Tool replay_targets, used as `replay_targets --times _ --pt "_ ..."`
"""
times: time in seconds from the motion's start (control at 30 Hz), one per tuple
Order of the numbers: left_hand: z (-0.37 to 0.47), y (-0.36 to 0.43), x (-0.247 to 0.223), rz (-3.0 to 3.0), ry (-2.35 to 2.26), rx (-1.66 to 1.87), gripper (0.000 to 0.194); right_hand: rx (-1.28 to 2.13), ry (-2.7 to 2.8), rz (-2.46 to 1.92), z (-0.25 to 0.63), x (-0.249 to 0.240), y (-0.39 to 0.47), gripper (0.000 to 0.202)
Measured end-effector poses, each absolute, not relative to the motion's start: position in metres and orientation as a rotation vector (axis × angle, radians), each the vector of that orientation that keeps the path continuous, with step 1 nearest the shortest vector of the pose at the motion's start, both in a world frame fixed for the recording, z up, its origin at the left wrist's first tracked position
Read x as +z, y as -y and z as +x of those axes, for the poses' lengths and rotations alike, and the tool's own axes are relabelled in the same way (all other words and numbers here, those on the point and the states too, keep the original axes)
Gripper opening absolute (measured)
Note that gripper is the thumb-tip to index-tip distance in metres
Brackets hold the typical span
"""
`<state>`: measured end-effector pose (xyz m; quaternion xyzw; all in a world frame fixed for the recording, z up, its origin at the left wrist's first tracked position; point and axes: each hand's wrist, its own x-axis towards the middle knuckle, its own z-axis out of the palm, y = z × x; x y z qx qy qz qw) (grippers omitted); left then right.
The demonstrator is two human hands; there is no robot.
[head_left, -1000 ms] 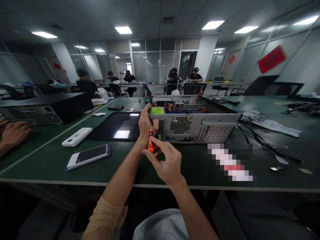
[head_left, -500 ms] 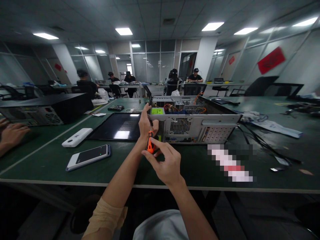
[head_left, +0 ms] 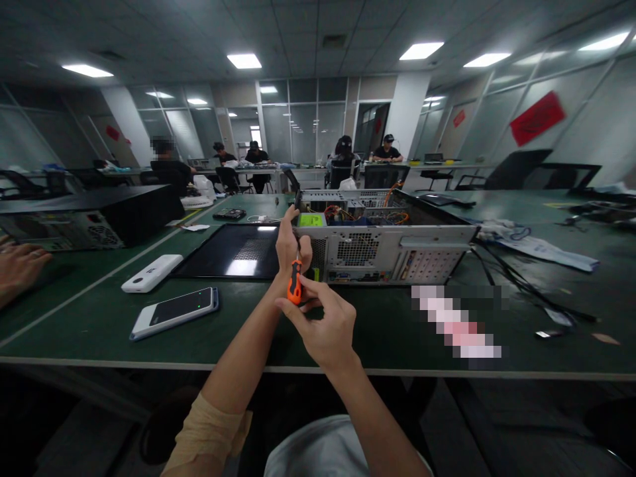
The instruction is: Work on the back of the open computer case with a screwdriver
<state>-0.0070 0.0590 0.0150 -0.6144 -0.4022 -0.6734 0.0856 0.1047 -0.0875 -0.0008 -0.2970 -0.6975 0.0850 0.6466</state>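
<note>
An opened computer case lies on the green table, its perforated rear panel facing me and wires showing inside. At its left end is my left hand, its fingers curled around the shaft end of an orange and black screwdriver. My right hand pinches the screwdriver's handle between thumb and forefinger. The tip is hidden behind my left hand. A bright green part sits inside the case's left corner. Left of my hands lies a black side panel.
A phone-like device and a white device lie at left. Another person's hand rests near a black computer case. Gloves and black cables are at right.
The screwdriver handle has turned slightly in my fingers, showing more of its black grip. My right hand has shifted a little left; my left hand stays by the case.
</note>
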Motion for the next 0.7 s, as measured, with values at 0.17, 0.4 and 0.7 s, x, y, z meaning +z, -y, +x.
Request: replay_targets --times 0.17,0.4,0.7 --pt "-0.006 -0.060 0.013 -1.799 1.189 -2.004 0.065 0.204 1.539 -0.675 0.105 0.008 0.088 0.031" --pt "-0.005 -0.061 0.010 -1.791 1.197 -2.045 0.067 0.041 1.745 -0.606 0.111 0.013 0.086 0.031" --pt "-0.003 -0.056 0.014 -1.807 1.269 -2.040 0.072 0.005 1.729 -0.631 0.120 0.006 0.084 0.032"
